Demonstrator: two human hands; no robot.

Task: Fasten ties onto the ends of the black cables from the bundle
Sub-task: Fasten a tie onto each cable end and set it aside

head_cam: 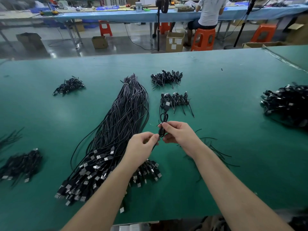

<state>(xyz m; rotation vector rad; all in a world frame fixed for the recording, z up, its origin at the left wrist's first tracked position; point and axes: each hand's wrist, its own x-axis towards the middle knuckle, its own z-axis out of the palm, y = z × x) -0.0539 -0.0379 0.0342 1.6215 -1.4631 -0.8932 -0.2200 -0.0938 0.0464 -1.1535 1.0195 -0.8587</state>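
A single black cable, folded into a narrow coil, is held upright above the green bench between both hands, just right of the bench's middle. The coil is pinched by the right hand, whose fingers are curled round its upper part, with the thumb underneath. The coil's lower end, or a thin black tie there, is pinched by the thumb and forefinger of the left hand; which of the two is gripped cannot be told. The cable's metal USB plug stands at the top of the loop, seen against a small heap behind it.

The large bundle of black cables is laid diagonally on the bench to the left of the hands, bound near its far tip, with its USB plugs fanned out toward the near edge and partly covered by the left forearm. Loose thin black ties are scattered on the bench beneath and beside the right forearm.

Two small heaps of coiled cables are set beyond the hands, one behind the other. Another small heap is seen at the far left, a pile at the near left edge, and a big pile at the right edge. Beyond the bench, a seated person is seen on an orange stool at a blue bench.
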